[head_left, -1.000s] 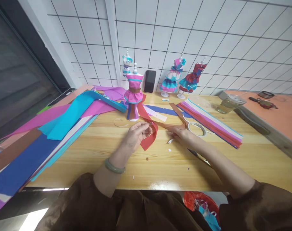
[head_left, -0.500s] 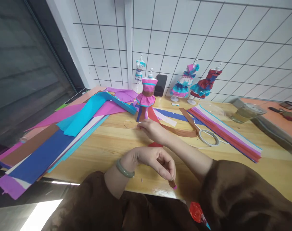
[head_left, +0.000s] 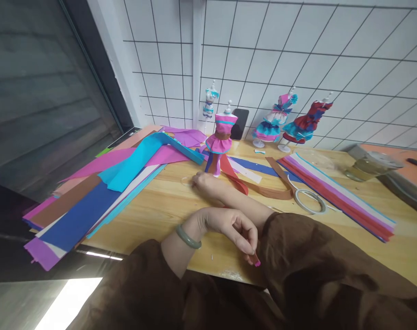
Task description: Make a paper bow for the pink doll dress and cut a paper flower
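Scrap [head_left: 256,261] pinched in left hand [head_left: 237,229] near surface front edge [head_left: 229,272], likely for clearance; right hand [head_left: 204,181] near mannequin [head_left: 222,137], grip unclear

Four miniature dress forms stand on one wooden desk [head_left: 139,231]: one in pink [head_left: 222,140], one in white and teal [head_left: 208,103], one in pink, white and blue [head_left: 273,121], one in red and blue [head_left: 307,123]. There are two hands, one left [head_left: 234,228] and one right [head_left: 205,184], one bracelet [head_left: 188,237] and one pinched paper scrap [head_left: 257,261]. One smartphone [head_left: 241,124], one tape roll [head_left: 298,198] and one lidded cup [head_left: 368,168] make three single items. Loose paper strips include one red [head_left: 233,175] and one pale pink [head_left: 252,175]. One striped bundle [head_left: 339,198] lies rightward, one heap [head_left: 80,217] leftward; the heap's strips overlap too much to count.
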`<state>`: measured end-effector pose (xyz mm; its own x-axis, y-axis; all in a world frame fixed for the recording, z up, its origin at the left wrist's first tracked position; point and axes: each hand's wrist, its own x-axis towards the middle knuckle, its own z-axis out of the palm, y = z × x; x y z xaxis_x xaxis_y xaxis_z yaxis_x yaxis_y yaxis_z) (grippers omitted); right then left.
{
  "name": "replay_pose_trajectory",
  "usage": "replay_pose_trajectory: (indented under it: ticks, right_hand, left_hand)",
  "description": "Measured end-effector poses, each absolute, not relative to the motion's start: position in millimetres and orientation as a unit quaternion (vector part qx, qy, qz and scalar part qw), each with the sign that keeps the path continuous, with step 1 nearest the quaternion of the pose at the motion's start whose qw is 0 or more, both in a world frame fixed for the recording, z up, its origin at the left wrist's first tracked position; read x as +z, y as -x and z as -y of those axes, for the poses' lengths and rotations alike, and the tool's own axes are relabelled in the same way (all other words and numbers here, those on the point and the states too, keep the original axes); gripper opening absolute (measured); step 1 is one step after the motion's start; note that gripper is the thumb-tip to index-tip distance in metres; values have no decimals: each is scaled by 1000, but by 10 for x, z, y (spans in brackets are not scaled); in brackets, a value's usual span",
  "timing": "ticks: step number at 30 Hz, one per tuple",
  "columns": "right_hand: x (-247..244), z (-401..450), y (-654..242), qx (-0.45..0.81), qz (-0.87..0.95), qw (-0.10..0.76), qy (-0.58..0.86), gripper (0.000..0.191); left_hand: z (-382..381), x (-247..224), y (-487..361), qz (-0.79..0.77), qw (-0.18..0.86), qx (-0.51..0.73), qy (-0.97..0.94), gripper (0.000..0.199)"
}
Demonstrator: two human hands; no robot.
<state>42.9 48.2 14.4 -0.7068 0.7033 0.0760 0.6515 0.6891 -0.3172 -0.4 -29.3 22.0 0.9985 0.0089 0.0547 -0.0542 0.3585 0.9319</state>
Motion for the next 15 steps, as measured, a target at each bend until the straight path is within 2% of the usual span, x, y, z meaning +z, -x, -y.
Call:
replay_pose_trajectory:
  ticks: [5,6,8,10,12,15]
  right_hand:
    - [331,-322,-770,181,900,126,375,19]
    - [408,-266,-931,249,874,162,385,17]
    - [579,-99,-1352,285,845,188,411,20]
    - [735,166,-1874,371,759,250,474,24]
    - [821,549,-2432,408,694,261,532,27]
    - [730,1288,-3165,471,598,207,615,32]
  left_hand:
    - [296,247,45,-12,819,37,-572,30]
    - [295,251,55,-18,818,38,-574,30]
    - [291,248,70,-33,819,42,-571,30]
    - [286,238,76,-54,819,57,-569,29]
    - [285,232,71,-63,815,79,-570,30]
    - [289,233,44,-80,814,113,-565,28]
